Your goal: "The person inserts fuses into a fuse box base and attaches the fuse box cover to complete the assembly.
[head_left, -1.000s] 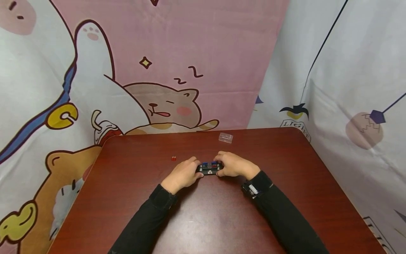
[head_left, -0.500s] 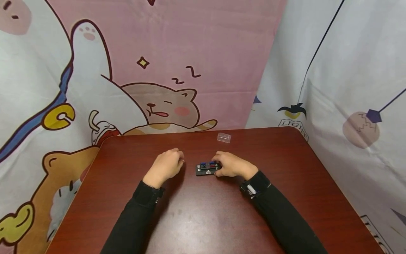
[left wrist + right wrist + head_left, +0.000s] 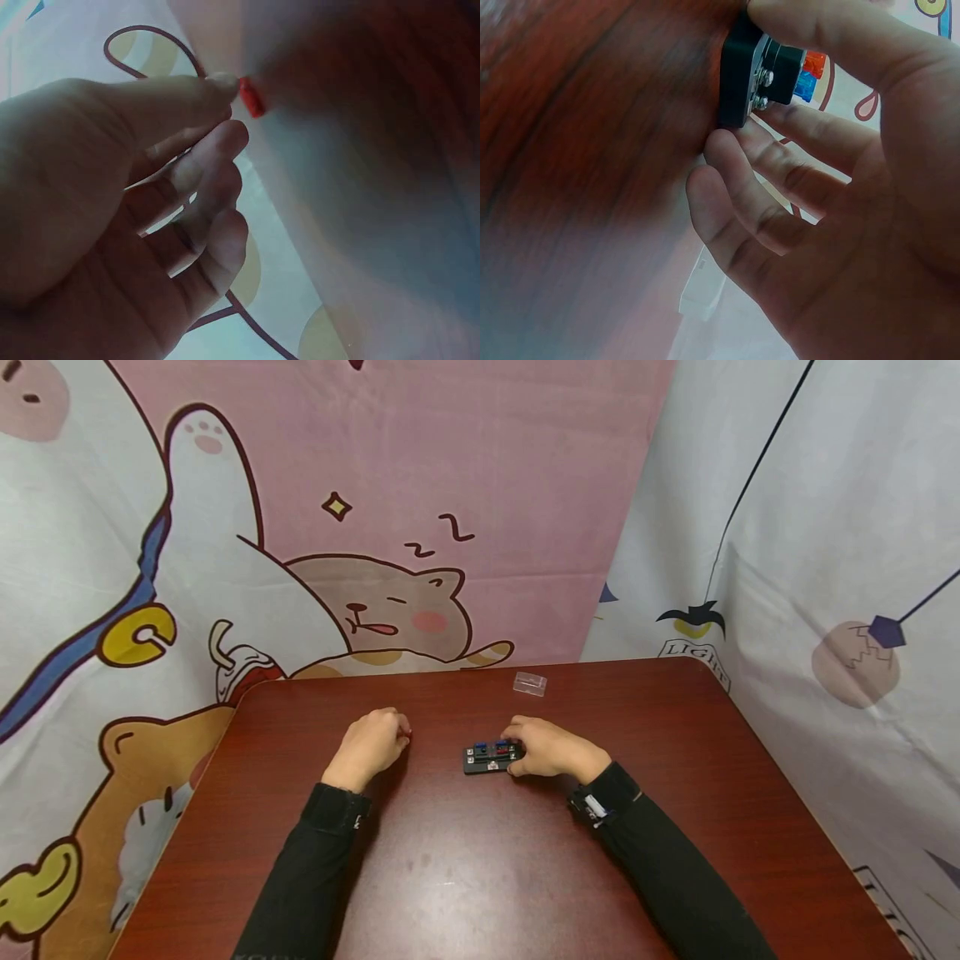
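A small red blade fuse (image 3: 252,97) shows at the tips of my left hand (image 3: 120,180), pinched between thumb and finger low over the table; the index fingertip is partly hidden behind the thumb. In the head view, that left hand (image 3: 369,745) is left of centre. My right hand (image 3: 553,748) holds the right end of a black fuse block (image 3: 486,758), thumb on the near side and fingers on the far side. From the right wrist, the block (image 3: 739,75) shows metal screws and a red fuse (image 3: 814,63) beside a blue fuse (image 3: 805,86).
A clear plastic cover (image 3: 530,684) lies near the table's back edge, behind the fuse block. The brown wooden table (image 3: 465,860) meets a cartoon-printed curtain (image 3: 480,510) at the back.
My left hand has let go of the fuse block's left end and moved left to the red fuse. The right hand has stayed on the block.
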Demonstrator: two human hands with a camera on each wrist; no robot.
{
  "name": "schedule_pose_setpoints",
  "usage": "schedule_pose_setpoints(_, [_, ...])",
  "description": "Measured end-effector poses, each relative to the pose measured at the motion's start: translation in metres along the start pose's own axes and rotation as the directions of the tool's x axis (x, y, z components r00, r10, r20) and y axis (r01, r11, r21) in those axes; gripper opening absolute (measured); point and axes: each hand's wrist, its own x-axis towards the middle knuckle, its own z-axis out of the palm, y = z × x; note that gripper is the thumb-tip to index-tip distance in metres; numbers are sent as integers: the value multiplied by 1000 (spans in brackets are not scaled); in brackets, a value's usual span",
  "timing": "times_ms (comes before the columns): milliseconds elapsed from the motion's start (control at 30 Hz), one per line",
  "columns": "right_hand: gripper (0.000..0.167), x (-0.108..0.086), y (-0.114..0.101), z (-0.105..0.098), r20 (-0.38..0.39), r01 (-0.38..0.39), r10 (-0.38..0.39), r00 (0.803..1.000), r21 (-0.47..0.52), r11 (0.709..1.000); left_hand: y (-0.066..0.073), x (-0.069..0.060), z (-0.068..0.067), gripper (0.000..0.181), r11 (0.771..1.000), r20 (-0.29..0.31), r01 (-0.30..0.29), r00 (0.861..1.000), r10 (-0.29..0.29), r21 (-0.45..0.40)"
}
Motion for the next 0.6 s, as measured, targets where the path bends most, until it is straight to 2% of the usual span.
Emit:
schedule_pose_setpoints(367, [53,-1,-1,-1,-6,4,-4,1000,-6,1000,-2,1,6,13,999,12,28,1000,-29,15])
schedule_pose_setpoints(600, [52,0,-1,0,-4,10,-10,1000,-5,1000,0,2,6,10,999,28,37,999,-37,23])
